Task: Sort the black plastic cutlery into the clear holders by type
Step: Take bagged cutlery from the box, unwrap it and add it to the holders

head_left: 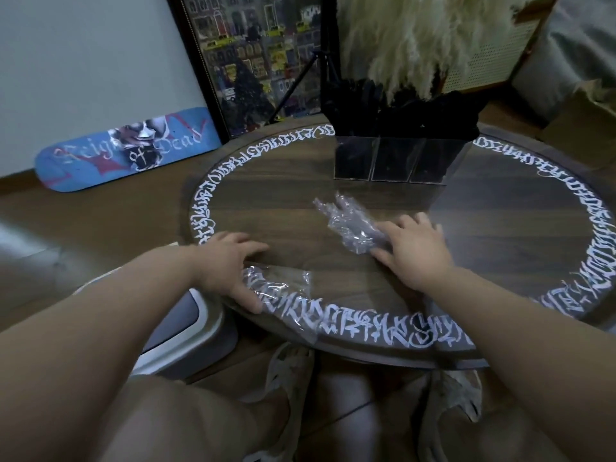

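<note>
The person's bare knees and two pale patterned slippers [293, 388] sit lowest in view, under the near edge of the round dark wood bench [300, 201], whose rim carries a ring of white calligraphy.

The left hand [226, 265] lies on the near-left rim of the bench with its fingers spread and nearly straight, pressing on the end of a flat sheet of clear plastic wrap [280, 288] that stretches along the lettered edge. The right hand [413, 248] rests palm down near the middle of the bench, fingers relaxed and slightly apart, its fingertips touching a crumpled clear plastic bag [350, 225] just to its left. Neither hand curls round anything.

The black plastic cutlery [400, 108] stands upright, handles down, in a row of three clear acrylic holders [393, 158] set side by side at the far side of the bench, well apart from both hands. The blur hides which type fills which compartment.

On the floor to the left a blue printed skateboard deck [126, 148] leans against a pale wall, beside a framed dark picture [253, 55]. A fluffy cream fur throw [416, 38] hangs behind the holders.
</note>
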A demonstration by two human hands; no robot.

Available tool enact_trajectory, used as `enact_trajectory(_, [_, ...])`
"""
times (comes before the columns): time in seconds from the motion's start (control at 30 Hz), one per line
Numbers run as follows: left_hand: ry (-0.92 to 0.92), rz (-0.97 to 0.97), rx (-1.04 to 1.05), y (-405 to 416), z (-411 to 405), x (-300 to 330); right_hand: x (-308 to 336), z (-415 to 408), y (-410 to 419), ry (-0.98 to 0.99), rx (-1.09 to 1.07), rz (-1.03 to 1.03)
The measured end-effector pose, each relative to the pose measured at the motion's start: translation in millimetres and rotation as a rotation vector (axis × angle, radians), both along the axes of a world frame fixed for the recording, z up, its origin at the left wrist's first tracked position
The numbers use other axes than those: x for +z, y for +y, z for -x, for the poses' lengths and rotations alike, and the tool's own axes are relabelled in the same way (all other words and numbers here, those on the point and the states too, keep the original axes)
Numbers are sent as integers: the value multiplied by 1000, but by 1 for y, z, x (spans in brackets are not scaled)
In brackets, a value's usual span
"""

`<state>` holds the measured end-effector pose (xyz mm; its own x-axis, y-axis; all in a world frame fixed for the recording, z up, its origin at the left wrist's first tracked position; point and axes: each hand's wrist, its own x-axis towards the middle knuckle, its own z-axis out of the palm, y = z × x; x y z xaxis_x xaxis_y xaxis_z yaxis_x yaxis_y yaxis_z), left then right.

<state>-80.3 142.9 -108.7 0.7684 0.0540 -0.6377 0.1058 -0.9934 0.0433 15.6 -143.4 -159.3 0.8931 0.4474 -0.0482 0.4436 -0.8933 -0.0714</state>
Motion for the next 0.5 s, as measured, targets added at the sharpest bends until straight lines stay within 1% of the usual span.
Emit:
enact_trajectory(0.03, [2, 1, 8, 2, 4, -7, -1, 1, 1, -13, -10, -23])
enact_trajectory(0.13, [-80, 14, 25, 4, 5, -17, -5, 1, 3, -5, -19, -68])
enact_trajectory(0.33, [-333, 64, 31, -4, 2, -27, -6, -4, 6, -12, -57, -111])
enact_trajectory(0.43, [-482, 124, 117, -15, -5, -34, 2, -6, 8, -35, -94, -230])
enact_trajectory(0.5, [-554, 148, 132, -23, -13, -39, 9, -6, 15, -70, -88, -336])
